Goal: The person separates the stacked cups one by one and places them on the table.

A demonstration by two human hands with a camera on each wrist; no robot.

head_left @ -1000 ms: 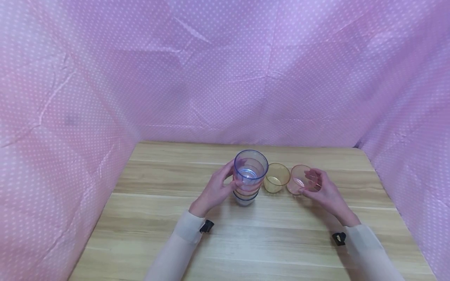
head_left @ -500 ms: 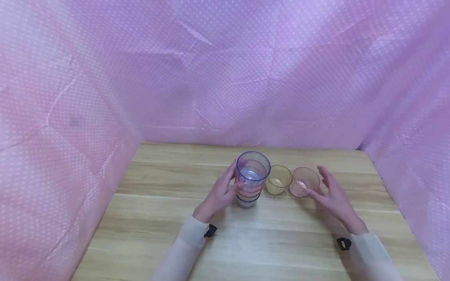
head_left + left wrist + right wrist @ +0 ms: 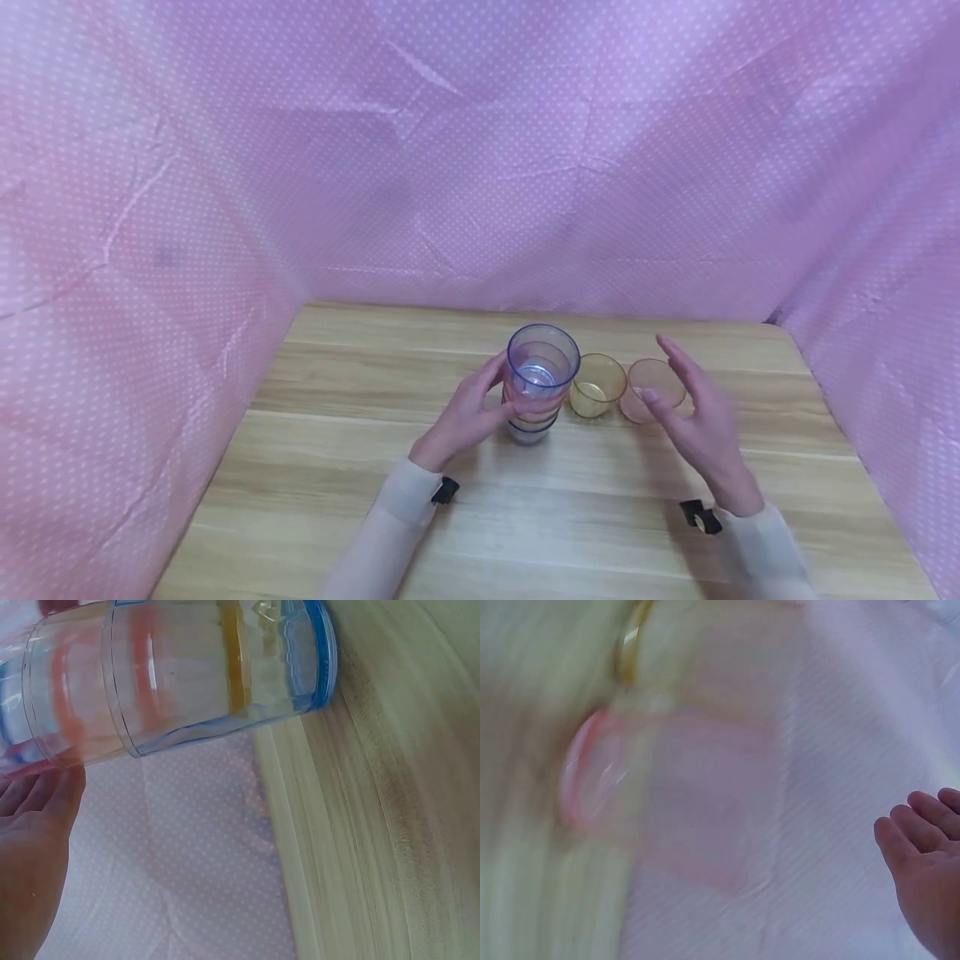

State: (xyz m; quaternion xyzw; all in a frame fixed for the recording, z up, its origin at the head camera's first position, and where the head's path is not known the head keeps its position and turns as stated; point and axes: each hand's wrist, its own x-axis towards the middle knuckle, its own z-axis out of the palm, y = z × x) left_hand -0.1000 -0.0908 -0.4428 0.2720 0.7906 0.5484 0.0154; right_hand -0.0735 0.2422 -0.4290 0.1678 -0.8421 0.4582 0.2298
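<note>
Closest, at the bottom of the frame, are two pale sleeves, one low in the middle and one low at the right. Each wrist wears a small black clip.

A bit farther in, just right of the middle, the left hand holds a tall stack of see-through cups, with its fingers and thumb curled around the side. The stack is upright. Its top rim is blue, with pink and yellow bands lower down and blue at the base — you can see the bands well in the left wrist view.

To the right of the stack, the right hand is spread, thumb well away from its long, straight fingers, and it holds nothing. It is near a pink cup; the right wrist view is blurry, but the hand and cup look apart there.

A yellow cup stands between the stack and the pink cup, just beside both. All this is on the wooden worktop. Farthest back — filling the top of the frame and both sides — hangs pink cloth with white dots and creases.
</note>
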